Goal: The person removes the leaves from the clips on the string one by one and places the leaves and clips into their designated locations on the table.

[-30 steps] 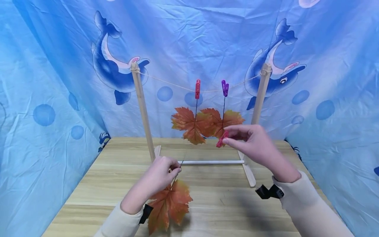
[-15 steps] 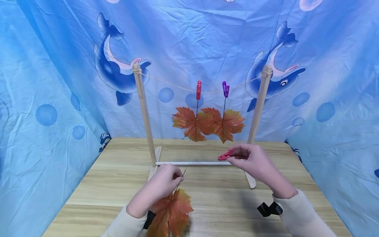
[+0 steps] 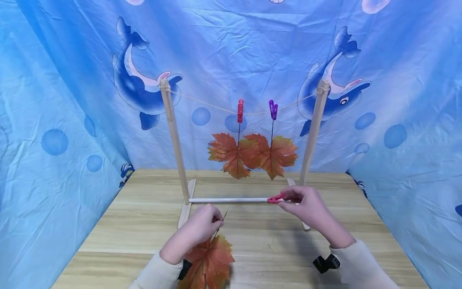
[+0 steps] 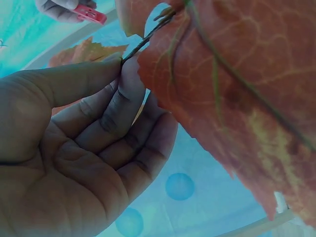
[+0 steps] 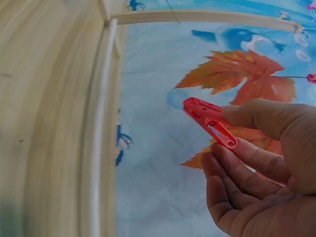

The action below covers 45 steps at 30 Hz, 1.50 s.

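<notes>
Between thumb and fingers my left hand point(image 3: 202, 224) pinches the dark stem point(image 4: 143, 42) of an orange maple leaf point(image 3: 211, 261), which hangs below the hand, low over the table. The leaf fills the right side of the left wrist view. My right hand point(image 3: 304, 206) holds a red clothespin point(image 3: 275, 198) by its handle end, in front of the white crossbar; the right wrist view shows thumb and forefinger on the clothespin point(image 5: 210, 121). Two more maple leaves hang by their stems from a string point(image 3: 207, 103), one under a red clothespin point(image 3: 240, 111), the other under a purple clothespin point(image 3: 273, 110).
The string runs between two wooden posts point(image 3: 175, 148) with flat feet. A white bar point(image 3: 231, 200) joins them near the wooden table point(image 3: 144, 224). Behind stands a blue cloth point(image 3: 231, 52) printed with dolphins.
My right hand has come down with the red clothespin, from before the hanging leaves to the white bar's level. My left hand has lowered slightly with its leaf.
</notes>
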Available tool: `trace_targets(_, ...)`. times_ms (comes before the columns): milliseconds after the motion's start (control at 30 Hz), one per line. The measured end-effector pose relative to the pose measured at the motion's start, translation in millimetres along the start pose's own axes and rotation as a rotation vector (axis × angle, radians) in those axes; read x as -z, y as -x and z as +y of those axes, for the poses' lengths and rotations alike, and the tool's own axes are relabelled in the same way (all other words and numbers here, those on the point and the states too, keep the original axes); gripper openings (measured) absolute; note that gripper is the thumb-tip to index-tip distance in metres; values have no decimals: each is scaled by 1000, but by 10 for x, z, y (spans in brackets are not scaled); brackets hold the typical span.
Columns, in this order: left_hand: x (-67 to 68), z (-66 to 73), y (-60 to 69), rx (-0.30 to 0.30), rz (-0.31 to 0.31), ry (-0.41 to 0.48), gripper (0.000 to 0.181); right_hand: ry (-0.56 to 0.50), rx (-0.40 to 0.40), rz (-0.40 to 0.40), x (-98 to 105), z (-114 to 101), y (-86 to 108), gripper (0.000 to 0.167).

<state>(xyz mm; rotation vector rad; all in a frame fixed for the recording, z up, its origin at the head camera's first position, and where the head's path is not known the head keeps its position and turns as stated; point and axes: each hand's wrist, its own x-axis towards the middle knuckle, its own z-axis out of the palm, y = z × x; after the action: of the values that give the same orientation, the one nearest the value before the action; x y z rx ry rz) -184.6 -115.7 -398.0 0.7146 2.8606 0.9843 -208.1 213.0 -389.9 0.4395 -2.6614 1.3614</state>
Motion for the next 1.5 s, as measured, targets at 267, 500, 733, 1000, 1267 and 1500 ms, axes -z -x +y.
trace_targets(267, -117, -75, -3, -38, -5, -44, 17, 37, -57, -4, -71, 155, 25, 21)
trace_targets(500, -173, -85, -5, -24, -23, -27, 23, 24, -31, -31, -94, 258, 37, 30)
trace_targets(733, -261, -110, -11, -35, -15, -18, 31, 42, -33, -54, -167, 330, 48, 19)
trace_targets(1000, -358, -146, -38, -23, 2, -42, 28, 57, -69, -76, -265, 453, 41, 18)
trace_targets(1267, -463, -168, -104, 1, -5, -75, 33, 31, -40, -102, -348, 643, 39, 17)
trace_targets(1500, -517, -225, -117, 20, -10, -60, 37, 40, -94, -114, -433, 732, 27, 21)
